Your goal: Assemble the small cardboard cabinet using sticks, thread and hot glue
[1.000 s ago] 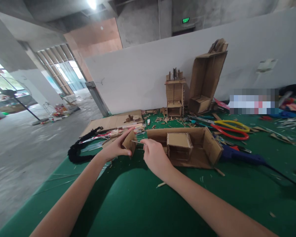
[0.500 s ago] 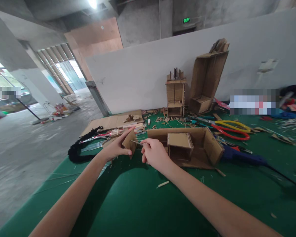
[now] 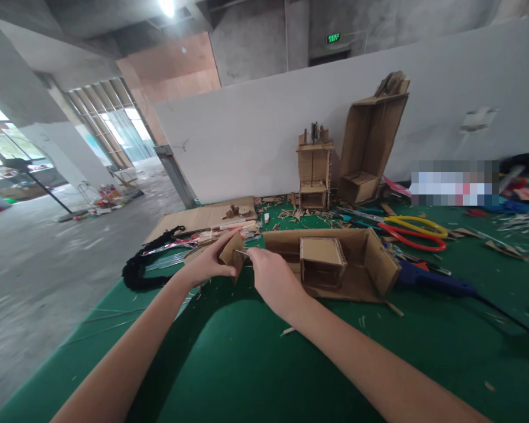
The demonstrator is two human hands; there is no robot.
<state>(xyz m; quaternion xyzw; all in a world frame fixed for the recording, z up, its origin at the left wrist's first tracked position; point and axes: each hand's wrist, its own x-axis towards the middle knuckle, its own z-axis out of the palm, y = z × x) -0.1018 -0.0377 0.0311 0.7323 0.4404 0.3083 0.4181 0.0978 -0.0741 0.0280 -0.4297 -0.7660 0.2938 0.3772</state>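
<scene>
Our left hand grips a cardboard panel, our right hand a thin rod, seemingly mid-piercing; the next push needs steady bracing.

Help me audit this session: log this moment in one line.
left hand: holding cardboard piece | right hand: gripping thin rod | rod tip: at cardboard piece

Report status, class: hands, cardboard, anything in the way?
Left hand gripping small cardboard piece. Right hand pinching thin stick, tip at cardboard. Nothing seen blocking; open box nearby.

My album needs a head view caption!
Left hand grips a small flat brown cardboard piece; right hand holds a thin grey rod against it.
</scene>
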